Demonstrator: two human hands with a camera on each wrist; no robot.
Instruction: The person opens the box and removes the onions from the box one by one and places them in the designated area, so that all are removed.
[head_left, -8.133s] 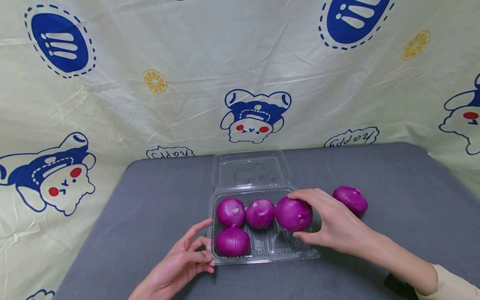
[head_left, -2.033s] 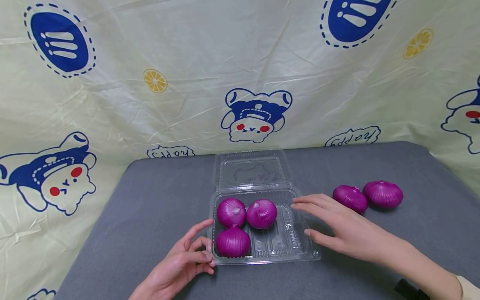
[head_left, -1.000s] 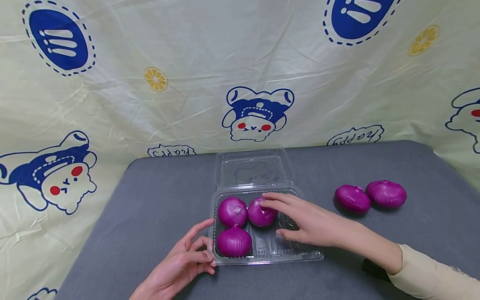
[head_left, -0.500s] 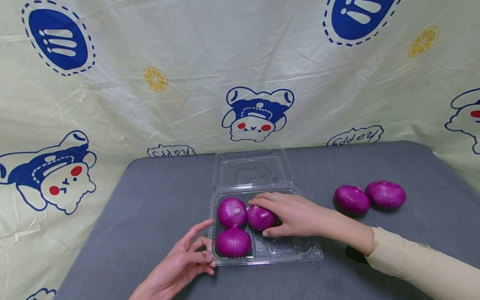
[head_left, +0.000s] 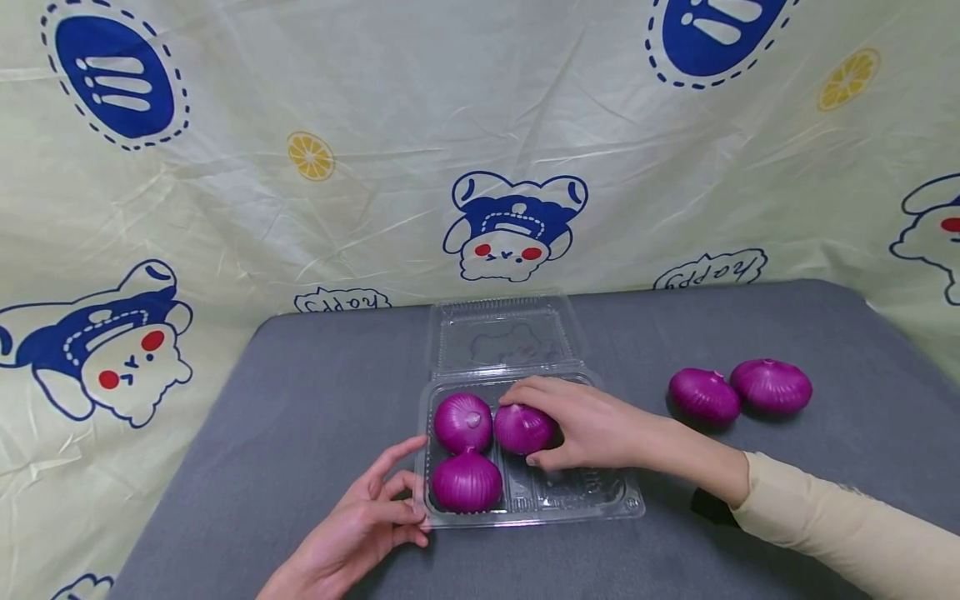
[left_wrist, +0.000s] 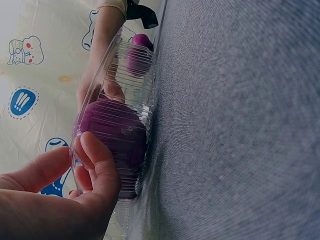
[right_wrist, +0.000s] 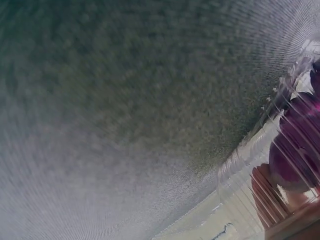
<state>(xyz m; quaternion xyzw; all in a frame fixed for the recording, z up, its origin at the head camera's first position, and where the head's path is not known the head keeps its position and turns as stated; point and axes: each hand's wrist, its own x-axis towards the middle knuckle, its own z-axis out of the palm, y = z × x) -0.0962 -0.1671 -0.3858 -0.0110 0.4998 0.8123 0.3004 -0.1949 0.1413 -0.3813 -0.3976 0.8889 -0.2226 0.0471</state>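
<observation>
A clear plastic clamshell container (head_left: 525, 523) stands on the grey cloth, its lid (head_left: 504, 329) folded back. My left hand (head_left: 352, 521) holds the container's left rim near the front corner; in the left wrist view its fingers curl at the rim. Inside are three purple-red onions: one at back left (head_left: 462, 423), one at front left (head_left: 467, 482) and one at back centre (head_left: 522, 430). My right hand (head_left: 592, 423) reaches in from the right and grips the back-centre onion, fingers behind it and thumb in front. The right wrist view shows onions and fingers through the ribbed plastic wall.
Two more onions, a nearer one (head_left: 703, 397) and a farther one (head_left: 771, 387), lie side by side to the right of the container. A patterned curtain (head_left: 382, 208) hangs behind the grey-covered table (head_left: 315, 392).
The back-right onion has gone from the container, and a second onion now lies outside at right. My right hand has moved left and taken hold of the back-centre onion. The left hand stays put.
</observation>
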